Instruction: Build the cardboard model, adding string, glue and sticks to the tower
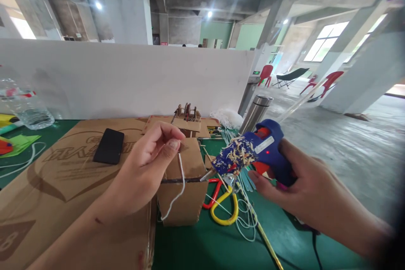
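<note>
Presently the left hand (148, 164) is pinched shut, thumb against forefinger, on the upper end of a thin white cord (177, 192), holding it just above a small brown cardboard box (183, 194); the cord hangs slack down the box's front, apparently kept taut enough at the top to meet the glue tip. The right hand (297, 185) is clamped round the grip of a blue hot-glue gun (262, 147), its barrel crusted with dried glue and scraps, nozzle aimed leftward and touching or just short of the box's top edge, beside the cord. Whether the trigger is pressed cannot be told. Right of the box, on the green counter (205, 249), lie red and yellow handled scissors (223, 204) among loose white string. Left of the box a black phone (109, 146) rests on flat brown cardboard sheeting (63, 177). Behind the box stands a steel vacuum flask (257, 113), lid on, contents unseen; far left of the box a clear plastic bottle (31, 112) lies holding some water.
</note>
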